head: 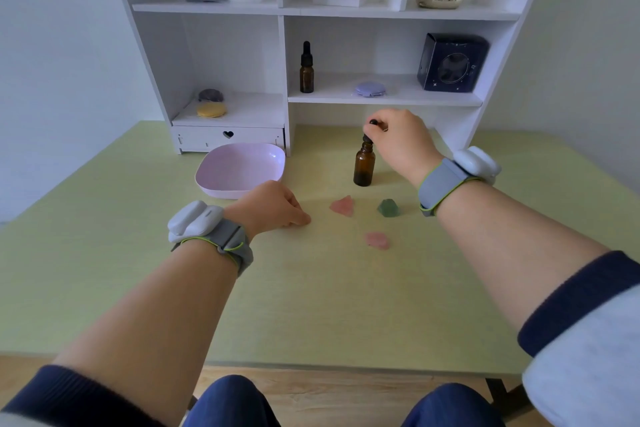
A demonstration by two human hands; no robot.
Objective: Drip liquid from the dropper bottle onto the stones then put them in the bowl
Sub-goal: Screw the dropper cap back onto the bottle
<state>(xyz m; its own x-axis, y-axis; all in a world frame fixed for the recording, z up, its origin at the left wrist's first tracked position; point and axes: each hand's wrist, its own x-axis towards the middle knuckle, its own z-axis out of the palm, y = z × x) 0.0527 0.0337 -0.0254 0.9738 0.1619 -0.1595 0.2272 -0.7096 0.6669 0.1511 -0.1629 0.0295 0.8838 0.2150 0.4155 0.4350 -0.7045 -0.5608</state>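
A: Start closest to the person. What lies on the green table [104, 288]?

B: The left hand [273, 204] rests on the tabletop, fingers curled together into a loose fist, holding nothing I can see. Just beyond and to its right lie three stones, all apart from one another: a pink stone [377, 240] nearest, a second pink stone [342, 205] farther back, and a green stone [388, 207] to the right of that one.

A: And the containers?

B: The lilac bowl [214, 177] sits just behind the left hand. What shows of its inside is bare; the near part is hidden by the hand. To its right the amber dropper bottle [364, 166] stands upright on the table, behind the stones. I cannot tell how much liquid it holds.

A: The right hand [401, 142]?

B: Above the bottle, fingers pinched shut on the black dropper cap [372, 126], at the bottle's neck.

A: Farther back?

B: A white shelf unit [381, 100]. On its middle shelf a second amber dropper bottle [307, 71] stands upright and capped, with a dark blue box [450, 62] well to its right.
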